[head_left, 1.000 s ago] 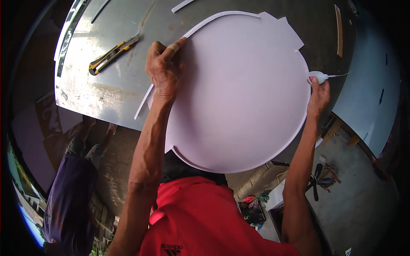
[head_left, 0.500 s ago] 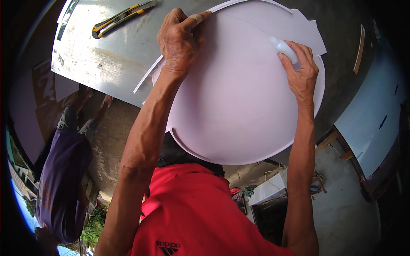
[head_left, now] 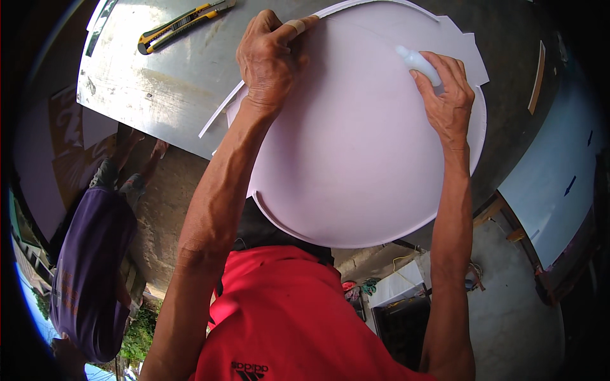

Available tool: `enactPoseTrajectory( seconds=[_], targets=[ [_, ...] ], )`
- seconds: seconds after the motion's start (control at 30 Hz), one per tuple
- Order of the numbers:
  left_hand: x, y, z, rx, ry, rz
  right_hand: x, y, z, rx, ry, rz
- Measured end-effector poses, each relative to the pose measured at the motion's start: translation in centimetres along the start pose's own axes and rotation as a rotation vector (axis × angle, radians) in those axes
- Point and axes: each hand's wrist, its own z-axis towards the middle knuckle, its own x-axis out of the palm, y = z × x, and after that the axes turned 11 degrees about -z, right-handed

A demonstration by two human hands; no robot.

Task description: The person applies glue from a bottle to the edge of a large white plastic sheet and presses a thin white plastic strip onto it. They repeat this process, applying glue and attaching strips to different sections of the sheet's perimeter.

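A large, pale pink-white round panel (head_left: 343, 159) lies in front of me, partly edged with a thin upright strip. At its far left rim my left hand (head_left: 270, 57) is closed on the white edging strip (head_left: 348, 6), a finger with a tan wrap pressed along it. The strip's loose end sticks out to the left below that hand. My right hand (head_left: 448, 95) holds a small translucent squeeze bottle (head_left: 419, 65) above the right part of the panel, its nozzle pointing up and left.
A yellow and black utility knife (head_left: 181, 26) lies on the metal tabletop (head_left: 140, 82) at far left. A narrow brown-edged strip (head_left: 537, 77) is at right. Another person in a purple shirt (head_left: 95, 267) is at lower left. A light blue sheet (head_left: 559, 184) stands at right.
My right hand and the bottle have shifted slightly up and to the left. The panel has moved very slightly; my left hand keeps its hold at the rim.
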Motion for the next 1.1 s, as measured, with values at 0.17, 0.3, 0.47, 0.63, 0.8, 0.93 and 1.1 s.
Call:
enactPoseTrajectory(
  seconds=[0.17, 0.3, 0.47, 0.63, 0.8, 0.93, 1.1],
  targets=[
    [-0.03, 0.03, -0.05, -0.010, 0.013, 0.003, 0.01, -0.13, 0.12, -0.043, -0.031, -0.027],
    [-0.22, -0.05, -0.08, -0.017, 0.029, 0.009, -0.14, 0.00, 0.29, -0.048, -0.035, -0.027],
    [-0.18, -0.22, 0.05, -0.026, 0.022, -0.001, -0.02, 0.03, 0.25, -0.042, -0.043, -0.035],
    [-0.11, -0.16, 0.09, -0.026, 0.020, -0.012, 0.03, -0.08, 0.19, -0.039, -0.046, -0.041],
    [-0.02, 0.16, -0.01, -0.029, 0.019, -0.041, -0.09, 0.01, 0.21, -0.044, -0.050, -0.063],
    [-0.07, 0.05, -0.04, -0.030, 0.027, -0.027, 0.04, -0.33, 0.12, -0.042, -0.063, -0.077],
    [-0.07, -0.07, 0.02, -0.035, 0.025, -0.023, 0.06, -0.52, 0.07, -0.029, -0.083, -0.081]
  ],
)
